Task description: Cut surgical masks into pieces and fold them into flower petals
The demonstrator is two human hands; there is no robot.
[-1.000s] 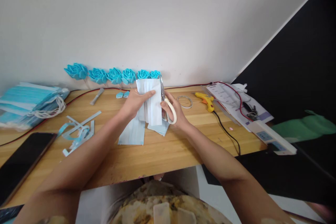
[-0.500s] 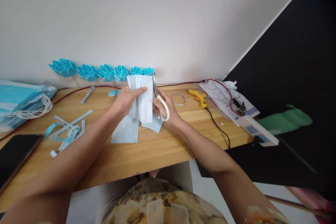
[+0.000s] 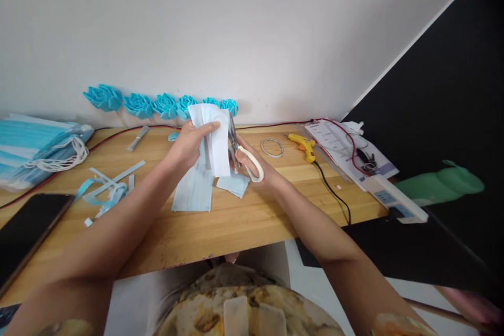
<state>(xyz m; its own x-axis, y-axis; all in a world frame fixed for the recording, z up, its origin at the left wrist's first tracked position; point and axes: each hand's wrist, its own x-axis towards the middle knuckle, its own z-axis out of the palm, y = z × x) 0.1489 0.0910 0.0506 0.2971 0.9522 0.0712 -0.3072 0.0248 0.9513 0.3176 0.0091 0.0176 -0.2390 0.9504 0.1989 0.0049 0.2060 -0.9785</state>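
My left hand (image 3: pixel 192 143) pinches a stack of white and pale blue mask fabric (image 3: pixel 218 149), its thumb pressed on the front face. In my right hand (image 3: pixel 252 160) are scissors (image 3: pixel 249 161) with white handles, fingers through the loops. Their metal blades point up and lie along the fabric's right edge; whether they cut into it I cannot tell. Below the hands a pale blue fabric sheet (image 3: pixel 192 194) lies on the table, with smaller cut pieces (image 3: pixel 233 185) to its right. Cut strips (image 3: pixel 108 189) lie in a tangle left of my left forearm.
Blue fabric flowers (image 3: pixel 137 105) on stems line the wall. At left are bagged masks (image 3: pixel 35 139) and a phone (image 3: pixel 33 231). To the right sit a metal ring (image 3: pixel 272 147), a yellow glue gun (image 3: pixel 303 147) with its cord, papers (image 3: pixel 338 142) and a power strip (image 3: pixel 396 199).
The view has shifted slightly. The fabric's top now curves over to the right, and the scissors have tilted, with their blades spread wider and handles lower right.
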